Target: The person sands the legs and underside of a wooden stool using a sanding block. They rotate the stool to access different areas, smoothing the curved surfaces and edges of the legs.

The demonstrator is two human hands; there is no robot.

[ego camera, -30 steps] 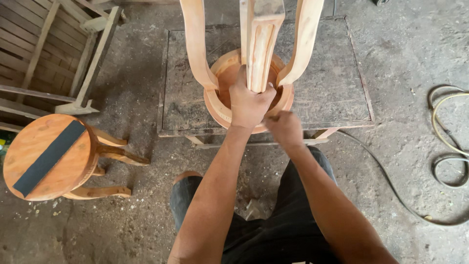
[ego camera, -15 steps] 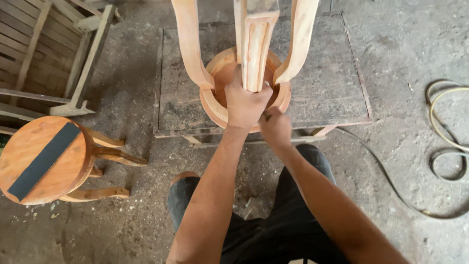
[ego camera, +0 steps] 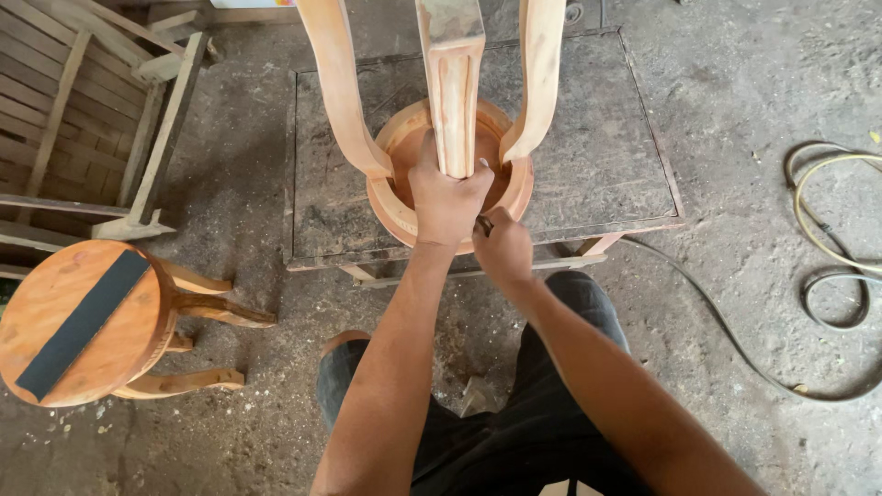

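An upturned wooden stool stands seat-down on a low dusty work table, its three curved legs pointing up at the camera. My left hand is wrapped around the base of the nearest leg, where it meets the round seat. My right hand is just below and to the right, closed on a small dark tool whose tip shows by the seat's rim; the tool is mostly hidden.
A finished round stool with a dark strip on its seat lies at the lower left. Slatted wooden furniture stands at the left. A hose coils over the concrete floor at the right. My knees are under the table's front edge.
The view has shifted slightly and the stool sits a little lower in frame. Both hands stay at the same leg base, the right hand shifting slightly by the rim.
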